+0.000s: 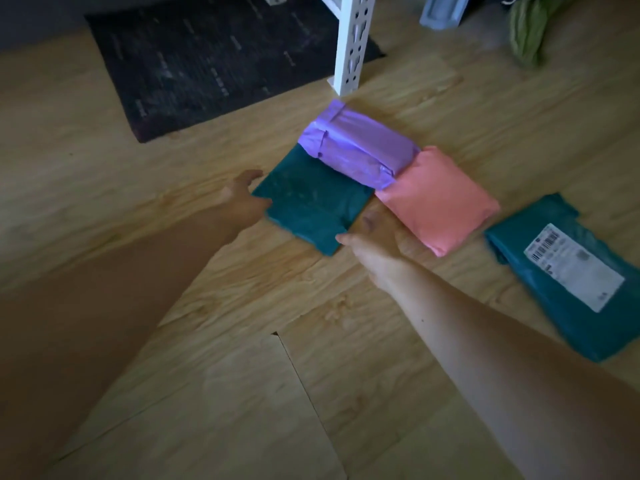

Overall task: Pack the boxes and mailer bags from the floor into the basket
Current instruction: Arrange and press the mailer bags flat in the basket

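Both bare forearms reached in from the bottom edge across the wood-look floor (242, 393). Left hand (244, 199): fingers spread and only loosely curved, nothing enclosed. Its thumb and fingertips sat at the left edge of the dark teal mailer bag (311, 202); contact looked probable, but the hand was blurred. Right hand (375, 247): likewise unclenched, holding nothing. Its thumb stretched leftward to the bag's near corner, and its fingers extended toward the seam between that bag and the pink mailer bag (438, 199). Whether those fingers pressed on either bag could not be told.

Dark teal mailer bag lay flat on the floor between the two hands. Purple mailer bag (356, 147), bulky and wrinkled, lay just behind it, overlapping its far edge and the far corner of the pink one. Pink mailer bag lay flat to the right, meeting the teal bag at one corner. Second teal mailer bag (616, 320) lay apart, further right, with a white shipping label (575, 268) and barcode facing up; its right end was cut off by the frame edge.

Behind the purple bag, a white perforated shelf post (349, 43) stood upright on the floor. Dark mat (214, 60) lay to the left of the post. At top right were a green bundle (526, 29) and a pale blue object (443, 10), both blurred and unidentified.
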{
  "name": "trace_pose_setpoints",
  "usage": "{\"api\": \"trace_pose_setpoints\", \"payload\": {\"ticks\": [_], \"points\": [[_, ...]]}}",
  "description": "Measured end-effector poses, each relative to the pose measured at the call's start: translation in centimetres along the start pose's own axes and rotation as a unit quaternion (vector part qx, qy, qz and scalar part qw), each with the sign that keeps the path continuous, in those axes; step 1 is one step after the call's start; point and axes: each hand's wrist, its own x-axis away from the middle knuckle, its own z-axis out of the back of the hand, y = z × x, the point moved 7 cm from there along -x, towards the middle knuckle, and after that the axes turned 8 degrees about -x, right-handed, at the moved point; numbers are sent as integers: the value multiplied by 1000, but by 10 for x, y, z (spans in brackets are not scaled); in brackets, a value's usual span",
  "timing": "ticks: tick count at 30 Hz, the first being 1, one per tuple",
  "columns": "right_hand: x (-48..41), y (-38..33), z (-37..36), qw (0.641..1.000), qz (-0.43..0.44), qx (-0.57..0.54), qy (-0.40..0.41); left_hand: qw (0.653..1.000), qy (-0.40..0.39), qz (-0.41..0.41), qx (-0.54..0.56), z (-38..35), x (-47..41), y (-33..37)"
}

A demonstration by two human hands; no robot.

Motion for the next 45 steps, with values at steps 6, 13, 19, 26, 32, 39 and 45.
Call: {"api": "trace_pose_setpoints", "payload": {"ticks": [6,13,19,26,32,39,45], "points": [[-26,23,-21,989,-30,-141,-20,998,-33,24,42,-18,-9,-21],[-10,23,-18,992,-40,-107,44,994,-79,60,43,-10,17,-38],[30,13,-19,995,-70,-61,30,989,-106,88,62,13,54,-50],[102,-27,-12,997,-54,-46,6,985,-111,113,73,67,128,-41],[183,-74,-9,999,-20,13,-33,988,-88,108,70,127,214,-28],[281,-129,-34,988,57,82,-120,992,-6,95,80,209,322,-38],[377,-142,-85,962,107,135,-214,993,48,91,50,277,416,-85]]}}
